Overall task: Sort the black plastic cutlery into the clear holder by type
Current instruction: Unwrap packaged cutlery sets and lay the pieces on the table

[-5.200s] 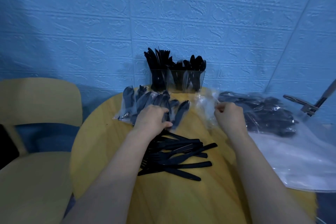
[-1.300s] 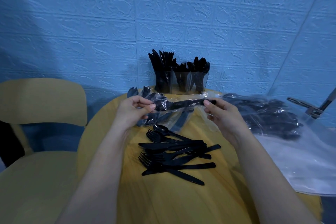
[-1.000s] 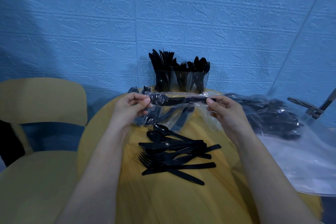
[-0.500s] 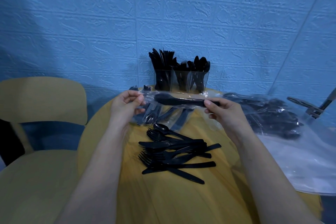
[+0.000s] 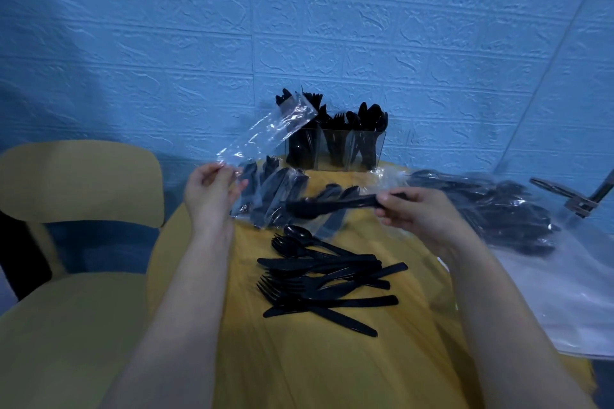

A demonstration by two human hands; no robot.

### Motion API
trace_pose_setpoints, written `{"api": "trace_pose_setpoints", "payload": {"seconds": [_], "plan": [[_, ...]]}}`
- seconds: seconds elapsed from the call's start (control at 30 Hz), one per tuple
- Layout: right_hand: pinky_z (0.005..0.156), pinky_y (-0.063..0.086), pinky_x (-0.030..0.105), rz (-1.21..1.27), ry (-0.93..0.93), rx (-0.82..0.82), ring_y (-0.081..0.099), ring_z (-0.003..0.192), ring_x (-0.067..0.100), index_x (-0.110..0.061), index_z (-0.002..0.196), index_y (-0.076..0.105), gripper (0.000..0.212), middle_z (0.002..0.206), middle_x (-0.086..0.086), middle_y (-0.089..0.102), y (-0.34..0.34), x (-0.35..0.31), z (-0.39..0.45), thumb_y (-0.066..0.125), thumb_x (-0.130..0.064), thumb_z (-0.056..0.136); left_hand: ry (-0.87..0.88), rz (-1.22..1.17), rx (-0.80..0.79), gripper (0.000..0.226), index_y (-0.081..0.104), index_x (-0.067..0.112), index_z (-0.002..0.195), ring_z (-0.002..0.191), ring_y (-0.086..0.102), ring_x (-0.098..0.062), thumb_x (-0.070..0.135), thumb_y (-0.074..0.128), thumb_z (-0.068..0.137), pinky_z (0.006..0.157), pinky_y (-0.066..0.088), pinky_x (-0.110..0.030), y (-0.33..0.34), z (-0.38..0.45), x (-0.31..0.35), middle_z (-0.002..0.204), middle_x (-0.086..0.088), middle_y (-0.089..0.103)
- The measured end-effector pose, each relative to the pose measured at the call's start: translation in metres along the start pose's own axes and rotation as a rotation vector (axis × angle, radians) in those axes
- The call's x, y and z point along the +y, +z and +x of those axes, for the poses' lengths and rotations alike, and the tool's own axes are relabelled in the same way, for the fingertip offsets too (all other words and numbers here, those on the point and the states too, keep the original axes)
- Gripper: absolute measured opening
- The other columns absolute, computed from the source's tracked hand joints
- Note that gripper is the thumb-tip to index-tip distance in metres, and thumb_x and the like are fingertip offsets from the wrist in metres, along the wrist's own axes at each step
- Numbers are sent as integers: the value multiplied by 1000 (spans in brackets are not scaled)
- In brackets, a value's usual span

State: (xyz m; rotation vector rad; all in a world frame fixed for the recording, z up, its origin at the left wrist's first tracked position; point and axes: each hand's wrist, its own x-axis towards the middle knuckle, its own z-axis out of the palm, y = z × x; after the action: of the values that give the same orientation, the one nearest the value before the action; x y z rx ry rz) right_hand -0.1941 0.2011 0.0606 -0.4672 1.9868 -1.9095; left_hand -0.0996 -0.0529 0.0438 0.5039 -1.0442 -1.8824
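My left hand (image 5: 209, 189) pinches an empty clear plastic wrapper (image 5: 265, 136) that stands up and to the right. My right hand (image 5: 415, 209) grips a bundle of black cutlery (image 5: 325, 204) by the handles, held level above the yellow round table (image 5: 332, 359). Below it lies a loose pile of black forks, spoons and knives (image 5: 325, 279). The clear holder (image 5: 335, 149) stands at the table's far edge by the wall, its compartments packed with upright black cutlery. Wrapped cutlery packs (image 5: 275, 196) lie between the holder and my left hand.
A large clear bag of wrapped black cutlery (image 5: 498, 209) lies on the right, spreading over the table's edge. A metal stand (image 5: 578, 199) sits at far right. A yellow chair (image 5: 76, 242) stands to the left. A blue textured wall is behind.
The cutlery bundle has come out of its wrapper. My left hand pulled the empty wrapper off to the left and up; my right hand keeps the bare bundle and has lowered it slightly.
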Motion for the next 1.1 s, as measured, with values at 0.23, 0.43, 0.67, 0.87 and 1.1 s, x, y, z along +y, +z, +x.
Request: {"api": "trace_pose_setpoints", "payload": {"seconds": [0.23,0.43,0.67,0.87,1.1], "plan": [[63,51,19,-446,38,-279,63,67,8,-8,88,69,7,73,0,69,10,3,-4,70,-12,82,-50,130,-217,33,48,21,97,78,62,-15,-9,58,86,71,58,-25,10,-10,-8,86,-9,56],[85,50,30,-778,56,-389,63,84,12,-14,93,72,21,93,7,71,7,6,-5,77,-27,77,-115,234,-301,16,53,7,99,84,63,-17,-5,57,88,65,57,-20,20,-19,-17,104,-15,55],[72,45,14,-542,-196,1,63,86,1,-30,89,67,11,90,-12,69,25,5,-3,65,-40,85,-119,316,-437,11,54,7,88,87,69,-19,-4,57,88,72,57,-20,33,-36,-19,107,-22,62],[77,53,25,-171,-212,86,66,86,10,-24,85,68,12,85,-6,71,47,15,4,61,-17,91,-82,532,-577,14,60,16,81,83,63,-17,5,69,82,86,54,-33,45,-51,-35,87,-3,64],[75,56,26,38,-168,58,69,86,16,-12,104,64,19,92,5,73,42,14,7,52,-25,96,-108,570,-597,11,59,12,81,80,65,-16,7,68,84,81,55,-29,52,-52,-40,84,-7,68]]}}
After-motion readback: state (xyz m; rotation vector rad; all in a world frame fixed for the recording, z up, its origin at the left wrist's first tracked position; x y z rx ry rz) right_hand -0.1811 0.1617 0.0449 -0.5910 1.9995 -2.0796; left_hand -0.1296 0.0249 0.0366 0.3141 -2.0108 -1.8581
